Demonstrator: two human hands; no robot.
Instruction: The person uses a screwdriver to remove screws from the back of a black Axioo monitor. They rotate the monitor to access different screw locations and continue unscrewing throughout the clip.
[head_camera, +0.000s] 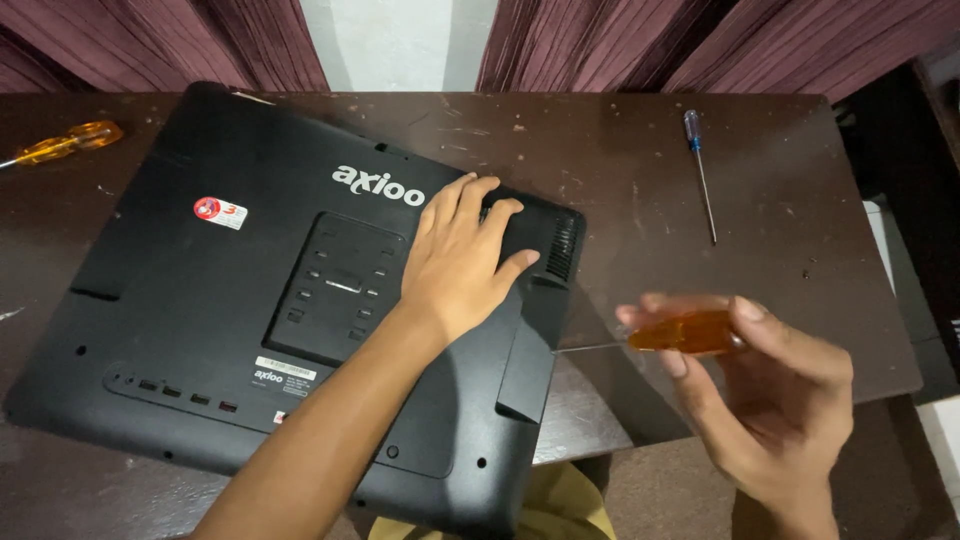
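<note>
A large black all-in-one computer (200, 300) lies face down on a dark brown wooden table (640, 170). My left hand (460, 260) rests flat on its back panel near the vent slots at the right edge. My right hand (770, 390) is off the table's front right, holding a screwdriver with an orange translucent handle (690, 332). Its thin shaft points left toward the computer's right side, with the tip close to the casing edge.
A second screwdriver with a blue handle (698, 170) lies on the table at the back right. Another orange-handled tool (65, 142) lies at the far left edge. Dark red curtains (600, 45) hang behind the table. Small specks dot the tabletop.
</note>
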